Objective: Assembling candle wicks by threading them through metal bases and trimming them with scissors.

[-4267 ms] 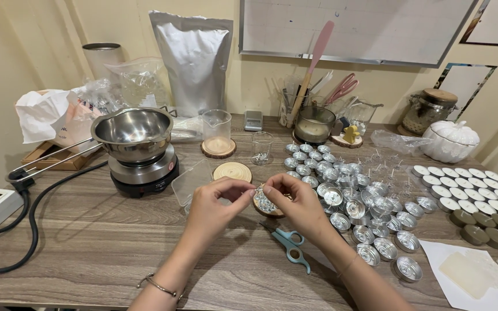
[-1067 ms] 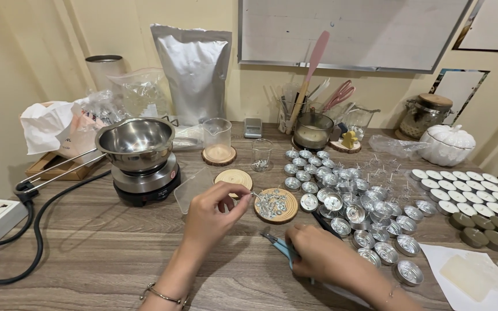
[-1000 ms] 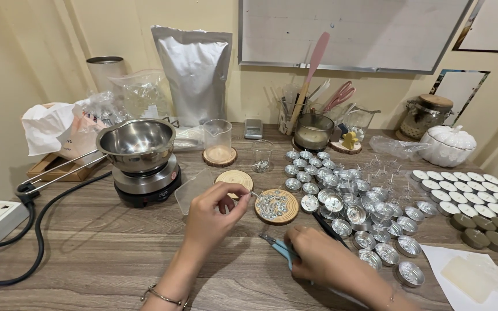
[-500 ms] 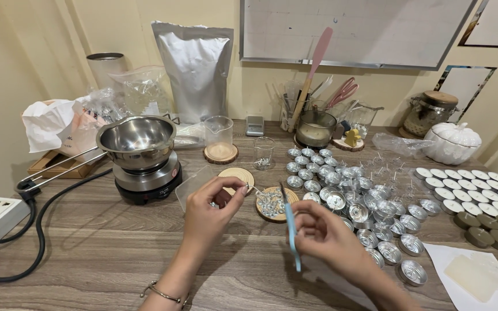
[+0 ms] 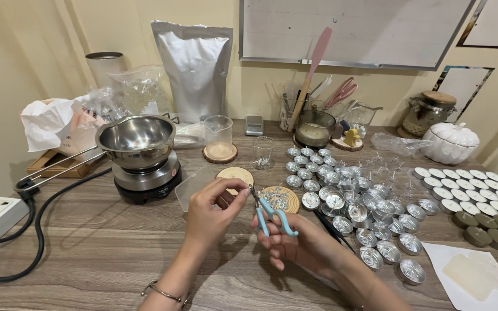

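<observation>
Pliers: dull metal jaws, smooth light-blue plastic grips; cups: thin, bright, glossy metal, as is the polished steel bowl. Table: matt grey-brown wood-grain top, carrying pale raw-wood discs near its middle. Toward the back edge stand a smooth foil bag and a clear glass beaker.

At the back left of your table, a steel bowl sits on a small hotplate, with a tall silver foil bag against the wall behind. To your right, empty foil cups cluster beside rows of filled tealights; a white pumpkin-shaped jar stands beyond them.
</observation>
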